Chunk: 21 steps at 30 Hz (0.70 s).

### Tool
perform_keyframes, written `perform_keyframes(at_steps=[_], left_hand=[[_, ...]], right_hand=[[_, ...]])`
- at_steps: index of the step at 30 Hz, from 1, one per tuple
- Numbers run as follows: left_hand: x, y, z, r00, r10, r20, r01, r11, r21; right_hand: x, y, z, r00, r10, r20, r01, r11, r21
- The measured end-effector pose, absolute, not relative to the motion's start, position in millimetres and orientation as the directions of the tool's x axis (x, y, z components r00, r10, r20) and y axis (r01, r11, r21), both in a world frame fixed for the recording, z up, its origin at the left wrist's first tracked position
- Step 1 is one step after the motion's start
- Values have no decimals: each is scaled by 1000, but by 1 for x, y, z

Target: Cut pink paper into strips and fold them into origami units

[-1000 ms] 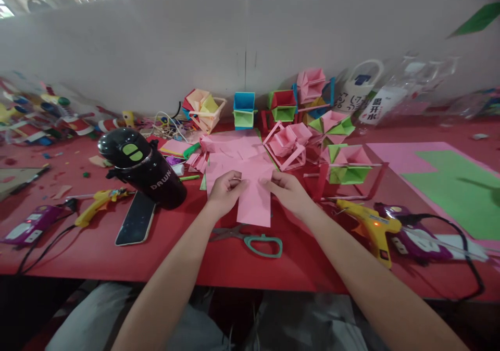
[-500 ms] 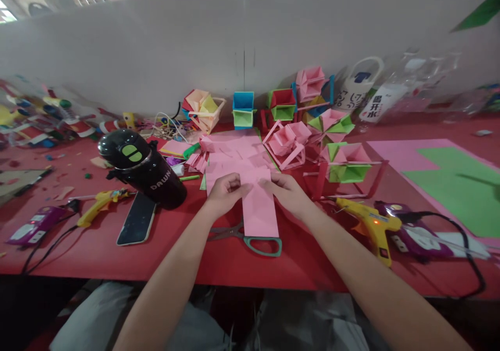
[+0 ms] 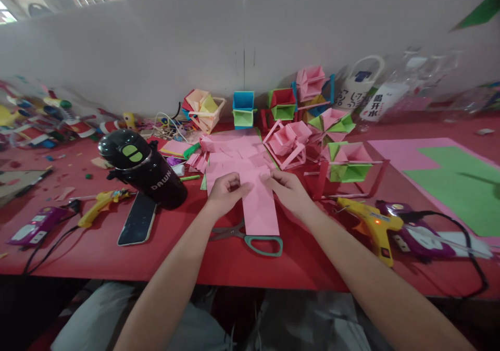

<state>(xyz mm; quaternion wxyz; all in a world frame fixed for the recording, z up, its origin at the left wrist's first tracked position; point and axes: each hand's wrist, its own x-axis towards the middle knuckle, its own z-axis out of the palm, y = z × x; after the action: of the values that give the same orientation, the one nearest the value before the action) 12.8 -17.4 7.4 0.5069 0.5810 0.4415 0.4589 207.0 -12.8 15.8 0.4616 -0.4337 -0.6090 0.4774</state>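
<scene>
One pink strip [image 3: 260,210], lengthwise toward table edge [image 3: 289,282]

The near end of the pink paper strip [image 3: 260,210] has swung a little to the right and come nearer. One second ago it stopped just short of the green scissor handle [image 3: 278,247]. Now the strip slants and hides the middle of the scissors [image 3: 228,232] and the handle's far edge.
</scene>
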Motion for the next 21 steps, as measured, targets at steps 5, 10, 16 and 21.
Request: perform_keyframes(at_steps=[5, 10, 16, 21], left_hand=[[10, -15, 5, 116, 981, 159, 122, -173, 977], [9, -15, 5, 112, 982, 149, 92, -159, 983], [11, -16, 7, 113, 989, 92, 33, -96, 995], [14, -21, 10, 322, 947, -7, -15, 13, 1000]], right_hand=[[206, -13, 16, -211, 966, 150, 84, 171, -982], [206, -12, 15, -224, 965, 138, 70, 157, -985], [207, -9, 11, -198, 970, 140, 89, 160, -983], [209, -9, 9, -143, 972, 186, 112, 203, -973]])
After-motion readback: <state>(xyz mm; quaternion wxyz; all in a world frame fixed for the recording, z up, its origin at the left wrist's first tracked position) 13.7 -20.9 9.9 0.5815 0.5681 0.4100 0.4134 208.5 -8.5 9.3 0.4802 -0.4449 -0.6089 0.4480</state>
